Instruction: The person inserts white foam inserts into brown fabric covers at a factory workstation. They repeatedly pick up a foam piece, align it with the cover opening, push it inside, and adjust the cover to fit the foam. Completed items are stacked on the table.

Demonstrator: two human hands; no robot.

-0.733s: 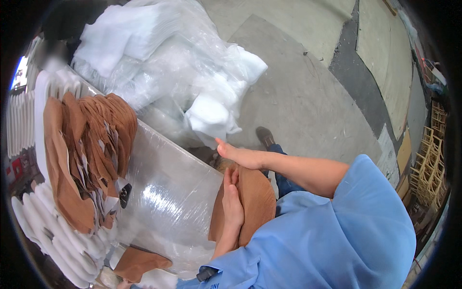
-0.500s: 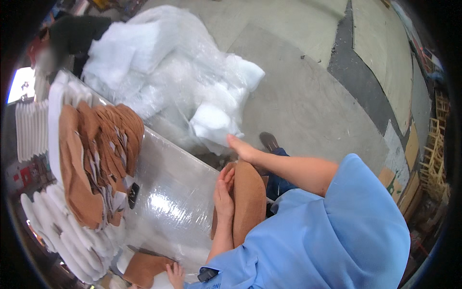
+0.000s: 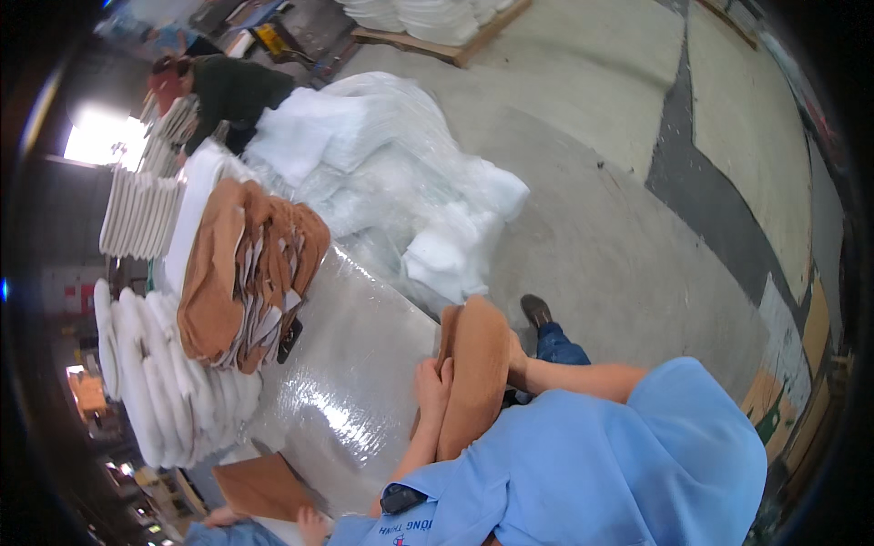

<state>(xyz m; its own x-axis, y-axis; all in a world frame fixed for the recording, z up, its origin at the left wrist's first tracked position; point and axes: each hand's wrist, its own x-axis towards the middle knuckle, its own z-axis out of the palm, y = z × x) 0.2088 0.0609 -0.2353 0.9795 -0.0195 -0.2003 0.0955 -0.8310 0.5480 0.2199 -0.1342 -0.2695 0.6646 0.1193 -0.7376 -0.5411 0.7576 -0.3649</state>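
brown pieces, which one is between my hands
The brown piece at the right edge of the shiny surface: left hand on it, right hand mostly hidden behind. The pile and lower-left piece are away from both.

This head cam's riding up top, left one of a side-by-side pair, and it's peering down over the shiny surface (image 3: 364,364) and the grey floor (image 3: 601,237) beyond. It's sitting really close to the blue shirt (image 3: 628,450), and the fisheye's bending stuff toward the rim.
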